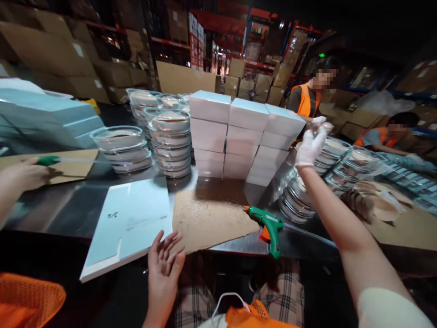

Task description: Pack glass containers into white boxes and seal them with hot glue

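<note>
While a co-worker's hand (20,175) at the far left edge grips a green-tipped tool (48,160) over a sheet of brown card (73,166), the person wearing the camera sits at the near side of the steel desk (51,209) with both arms out. A pale blue flat box (131,221) lies on the near edge, one corner hanging over it, within easy reach. The person's left hand (164,269) hovers just beside its right corner, palm up and fingers spread, gripping nothing. To the right of that lies a cardboard mat (208,221), speckled with dried drips, probably there to keep glue off the metal. Behind it, further across the desk, white boxes (239,136) stand in three neat stacks, with clear lidded bowls (170,141) piled to their left. A green glue gun (269,228) rests at the mat's right corner, nozzle pointing left onto the card, so any drip would land on it rather than the desk. Further right, the person's right hand (310,148), in a white glove, is stretched far out over more stacked bowls (341,164); its fingers are curled up around something small, but I cannot tell what, or how firmly. Across the desk two people in orange vests (305,102) work amid further bowls, which sit close to whoever needs them.
</note>
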`<state>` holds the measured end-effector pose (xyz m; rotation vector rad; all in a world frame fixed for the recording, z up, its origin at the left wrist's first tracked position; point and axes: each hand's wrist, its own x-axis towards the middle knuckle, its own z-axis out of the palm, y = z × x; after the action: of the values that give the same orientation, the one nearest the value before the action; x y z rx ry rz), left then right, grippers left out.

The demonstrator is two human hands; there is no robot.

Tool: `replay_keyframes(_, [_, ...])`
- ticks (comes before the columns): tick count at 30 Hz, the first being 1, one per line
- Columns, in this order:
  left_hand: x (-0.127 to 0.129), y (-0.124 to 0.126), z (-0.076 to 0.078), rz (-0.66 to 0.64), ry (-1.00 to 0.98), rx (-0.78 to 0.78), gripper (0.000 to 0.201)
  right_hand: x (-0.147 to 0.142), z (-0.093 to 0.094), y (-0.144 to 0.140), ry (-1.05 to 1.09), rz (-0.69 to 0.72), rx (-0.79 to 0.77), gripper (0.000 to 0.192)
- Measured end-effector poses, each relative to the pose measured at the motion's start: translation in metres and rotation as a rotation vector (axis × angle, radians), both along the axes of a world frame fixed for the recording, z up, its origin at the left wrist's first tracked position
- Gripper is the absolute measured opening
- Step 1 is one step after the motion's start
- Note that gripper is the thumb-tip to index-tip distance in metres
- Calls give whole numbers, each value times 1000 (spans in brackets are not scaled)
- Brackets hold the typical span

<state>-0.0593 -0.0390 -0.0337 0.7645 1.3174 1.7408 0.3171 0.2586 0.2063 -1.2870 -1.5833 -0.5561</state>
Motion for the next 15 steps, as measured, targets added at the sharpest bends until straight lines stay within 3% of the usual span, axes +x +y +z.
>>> replay_keyframes(1, [0,0,-1,11,-7,-18,90,-5,-26,-18,-26,-29,-45,54])
replay_keyframes(2, [0,1,-1,17,-13,-34,89,-11,-53,-35,-190,-44,-249,50])
replay_keyframes(4, [1,1,0,8,-15,-48,88,-22,-103,-63,-361,48,-482,28])
replay_keyframes(7, [3,0,2,-29,10,-15,89,-29,-152,-78,-472,82,-677,19])
replay_keyframes(11, [8,-2,3,-17,21,-4,89,-25,-171,-65,-489,22,-739,40])
replay_keyframes(15, [9,-4,-2,-15,3,-27,88,-23,-170,-55,-486,-12,-756,38])
